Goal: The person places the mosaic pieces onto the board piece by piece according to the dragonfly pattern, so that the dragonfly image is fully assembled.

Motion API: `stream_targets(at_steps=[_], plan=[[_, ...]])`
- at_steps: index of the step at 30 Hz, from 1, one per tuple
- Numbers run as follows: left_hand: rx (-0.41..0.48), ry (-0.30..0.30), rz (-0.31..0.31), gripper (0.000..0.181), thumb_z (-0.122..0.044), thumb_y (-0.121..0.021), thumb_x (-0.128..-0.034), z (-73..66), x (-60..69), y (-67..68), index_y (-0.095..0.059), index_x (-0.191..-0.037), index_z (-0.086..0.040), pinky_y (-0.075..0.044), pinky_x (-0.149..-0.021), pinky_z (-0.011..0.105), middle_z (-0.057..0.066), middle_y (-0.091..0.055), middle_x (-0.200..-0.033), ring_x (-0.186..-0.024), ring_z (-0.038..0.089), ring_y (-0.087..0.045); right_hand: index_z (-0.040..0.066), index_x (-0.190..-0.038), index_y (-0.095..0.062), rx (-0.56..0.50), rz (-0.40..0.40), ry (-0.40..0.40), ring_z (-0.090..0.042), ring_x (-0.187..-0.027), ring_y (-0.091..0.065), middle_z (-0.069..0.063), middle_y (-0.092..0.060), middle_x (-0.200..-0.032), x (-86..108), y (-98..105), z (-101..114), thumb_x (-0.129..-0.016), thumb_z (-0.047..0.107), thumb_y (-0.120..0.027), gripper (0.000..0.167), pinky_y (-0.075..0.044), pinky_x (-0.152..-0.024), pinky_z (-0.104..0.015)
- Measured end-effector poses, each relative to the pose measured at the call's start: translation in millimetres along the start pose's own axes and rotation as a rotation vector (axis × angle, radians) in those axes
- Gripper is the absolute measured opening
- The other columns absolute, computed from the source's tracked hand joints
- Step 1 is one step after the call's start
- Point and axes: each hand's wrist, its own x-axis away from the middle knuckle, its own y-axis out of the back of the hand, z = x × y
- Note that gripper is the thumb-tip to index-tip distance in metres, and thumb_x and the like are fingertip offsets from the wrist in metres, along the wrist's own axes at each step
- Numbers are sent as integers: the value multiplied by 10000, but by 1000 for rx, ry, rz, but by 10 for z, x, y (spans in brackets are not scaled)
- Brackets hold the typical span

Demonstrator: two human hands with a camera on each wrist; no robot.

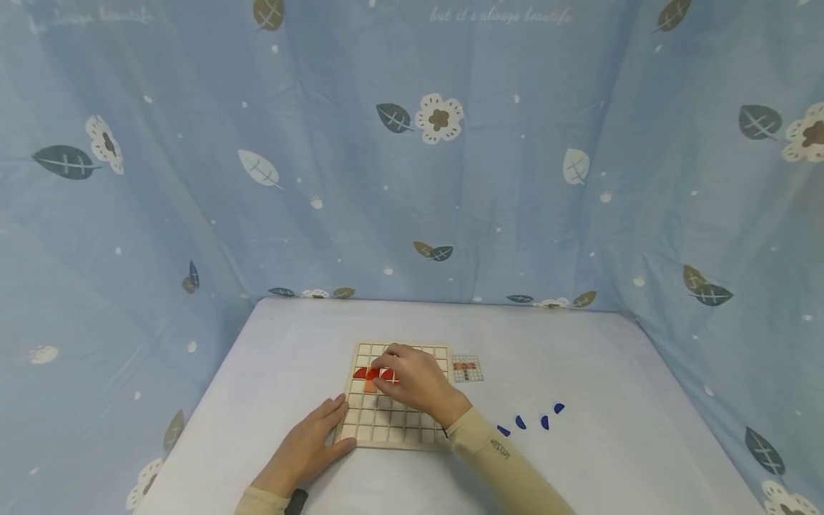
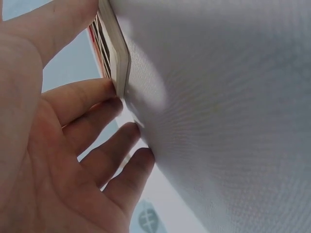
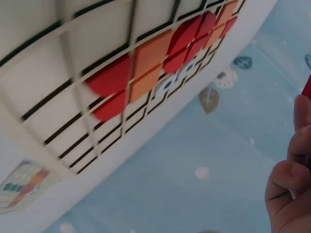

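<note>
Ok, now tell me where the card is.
In the head view, the card lies on the table, just right of the board near its far right corner, farther off than the blue pieces.

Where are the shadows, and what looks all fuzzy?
Head view: a soft shadow falls on the wooden grid board below the right hand; left wrist view: the left hand and much of the white tabletop look dim; right wrist view: the pattern card looks blurry.
</note>
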Motion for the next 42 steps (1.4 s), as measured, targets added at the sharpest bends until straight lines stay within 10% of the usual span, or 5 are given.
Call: stream_targets(at_steps=[17,42], plan=[[14,-49,-14,722,-432,-758,-896,0,3,-7,-555,-1431,8,-396,-1144,512,97,-479,-1541,-1417,354,-430,245,-1048,-790,51,296,-104,19,-730,-553,112,-643,-916,-266,-485,57,-897,366,-784,194,-513,-644,-138],[2,-42,-15,720,-430,-760,-895,3,18,-1,-554,-1431,6,-396,-1144,509,93,-477,-1544,-1415,357,-433,261,-951,-795,126,417,-174,-10,-686,-508,132,-598,-816,-365,-675,118,-874,331,-797,104,-485,-595,-185]])
